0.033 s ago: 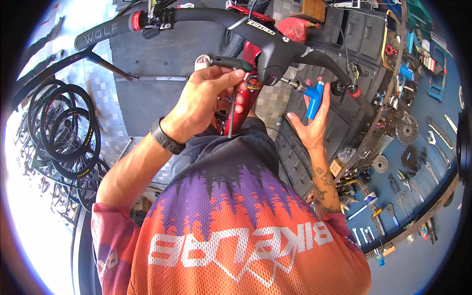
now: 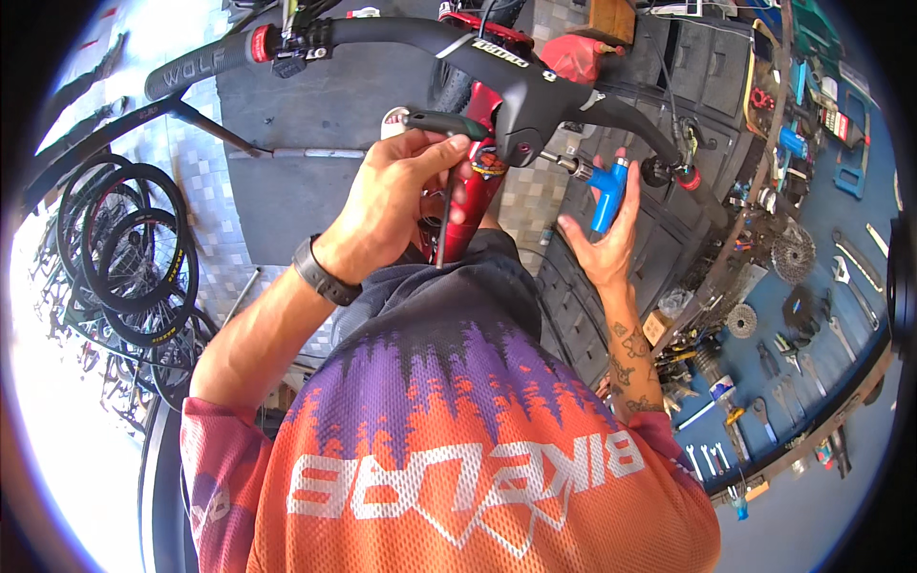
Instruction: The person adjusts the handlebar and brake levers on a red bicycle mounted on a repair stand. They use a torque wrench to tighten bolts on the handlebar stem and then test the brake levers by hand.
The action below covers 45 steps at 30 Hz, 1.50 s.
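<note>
Handlebar, black and wide, is running across the top of my view, with its stem sitting just above the red frame. I am closing my left hand around a dark green tool handle, fingers curled tight on it, right beside the stem and touching the frame's upper end. I am wrapping my right hand around a blue T-handle tool, thumb and fingers gripping its shaft, while its metal tip is pointing into the side of the stem. A black watch is sitting on my left wrist, and tattoos are showing along my right forearm. My orange and purple jersey is filling the lower part of the view. To my left, several tires are leaning together near a tiled floor. To my right, a blue tool board is carrying wrenches and a cassette, well apart from both hands. Dark drawers are standing between me and that board. I cannot tell what the green handle's tip is engaging, since my fingers are hiding it.
</note>
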Available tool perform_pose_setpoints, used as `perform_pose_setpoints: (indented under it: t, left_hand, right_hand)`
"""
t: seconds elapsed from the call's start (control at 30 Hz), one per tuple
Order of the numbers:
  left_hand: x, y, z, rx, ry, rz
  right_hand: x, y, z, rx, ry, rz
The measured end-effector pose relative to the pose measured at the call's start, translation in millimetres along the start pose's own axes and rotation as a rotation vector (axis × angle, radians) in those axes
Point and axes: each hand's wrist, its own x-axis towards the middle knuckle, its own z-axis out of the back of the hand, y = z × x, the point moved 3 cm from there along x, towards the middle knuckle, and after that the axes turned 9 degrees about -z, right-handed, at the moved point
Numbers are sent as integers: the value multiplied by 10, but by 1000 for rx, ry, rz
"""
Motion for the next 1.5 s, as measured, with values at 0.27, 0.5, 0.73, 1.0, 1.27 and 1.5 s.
perform_pose_setpoints:
  t: [0.27, 0.5, 0.73, 1.0, 1.27, 1.5]
  left_hand:
    - [-75, 1, -184, -31, -177, -124]
    - [-31, 94, -270, 271, -228, -245]
    - [43, 202, -219, 460, -253, -304]
    - [111, 349, -176, 597, -204, -454]
    - [263, 645, 84, -12, -66, -185]
    - [227, 515, -145, -146, -288, -175]
  right_hand:
    - [403, -411, -76, -283, -208, 317]
    - [540, -301, -109, -142, -355, 361]
    - [495, -302, 0, -123, -148, -361]
    - [520, -355, 37, 321, -10, -823]
    - [357, -213, -145, 404, -287, -390]
    - [291, -269, -350, 424, -490, -169]
